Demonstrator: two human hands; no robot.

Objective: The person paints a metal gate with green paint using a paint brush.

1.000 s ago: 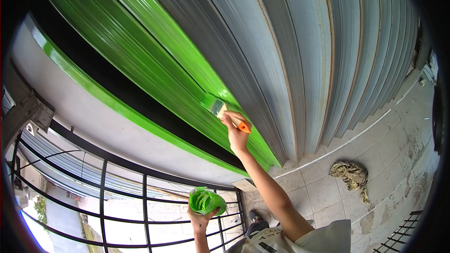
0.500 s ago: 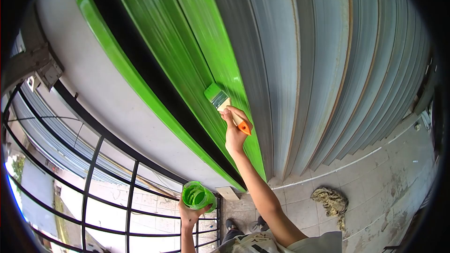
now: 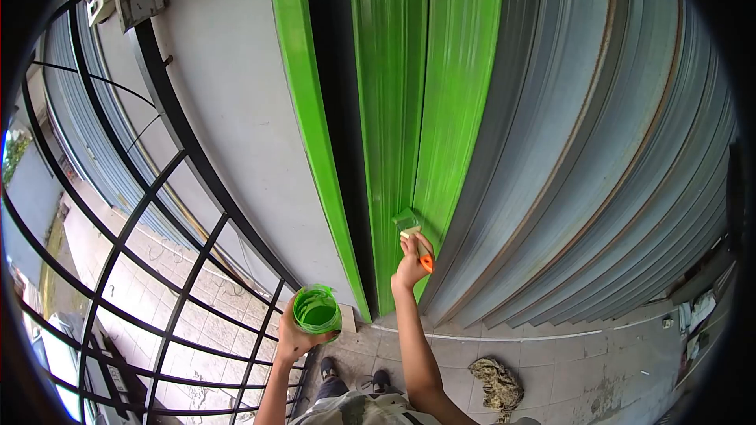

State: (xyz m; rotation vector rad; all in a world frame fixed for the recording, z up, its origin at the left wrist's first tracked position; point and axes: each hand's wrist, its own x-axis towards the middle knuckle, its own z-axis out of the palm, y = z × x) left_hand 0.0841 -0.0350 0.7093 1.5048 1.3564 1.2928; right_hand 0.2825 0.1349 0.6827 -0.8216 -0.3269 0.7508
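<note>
In my right hand [image 3: 410,266] is a paintbrush [image 3: 410,231] with a pale wooden handle and an orange tip. Its green bristles press on the lower part of a folded metal panel [image 3: 461,110] coated in wet-looking green paint. My left hand [image 3: 293,334] is wrapped round a clear tub of green paint [image 3: 318,312], held mouth up below and left of the brush. Paint smears the tub's inner wall and rim.
Bare grey metal folds [image 3: 598,149] run along the right. To the left are a white wall [image 3: 228,94] and a black metal grille [image 3: 169,267]. A crumpled, stained cloth [image 3: 497,385] lies on the tiled floor [image 3: 567,362].
The brush has moved down the green panel in my right hand. My view has turned, so the panel now stands more upright in it. The tub stays in my left hand.
</note>
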